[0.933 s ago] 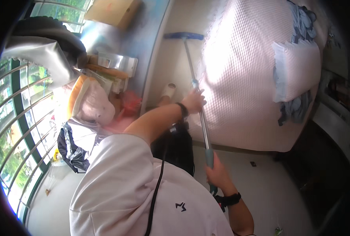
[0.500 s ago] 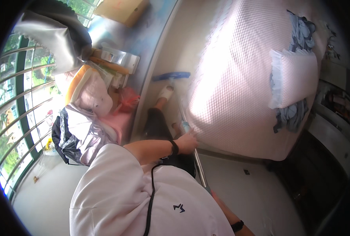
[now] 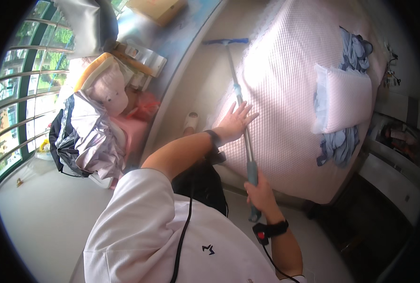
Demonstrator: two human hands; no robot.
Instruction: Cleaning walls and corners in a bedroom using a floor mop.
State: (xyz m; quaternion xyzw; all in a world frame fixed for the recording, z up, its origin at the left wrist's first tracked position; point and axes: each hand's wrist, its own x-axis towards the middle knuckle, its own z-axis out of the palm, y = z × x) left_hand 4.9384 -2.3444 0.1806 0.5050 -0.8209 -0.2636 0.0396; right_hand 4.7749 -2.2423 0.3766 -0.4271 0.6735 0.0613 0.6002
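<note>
A long-handled floor squeegee with a silver pole, a pale blue joint and a thin blue crosswise head slants away from me. Its head is on the pale floor strip, between the bed and the window-side ledge. My right hand is wrapped round the grey-green grip near the lower end. Farther up, my left hand lies over the pole with its fingers spread; whether the palm touches the pole I cannot tell. Both wrists wear black bands.
Right of the pole stands a bed with a pink quilted cover, a frilled pillow and bluish cloth. To the left are a plush toy, bundled silvery fabric and a barred window. A cardboard box sits on the ledge.
The squeegee's head has moved farther away and slightly right. My left hand has opened and reached forward; my right hand has come up into view with the grip.
</note>
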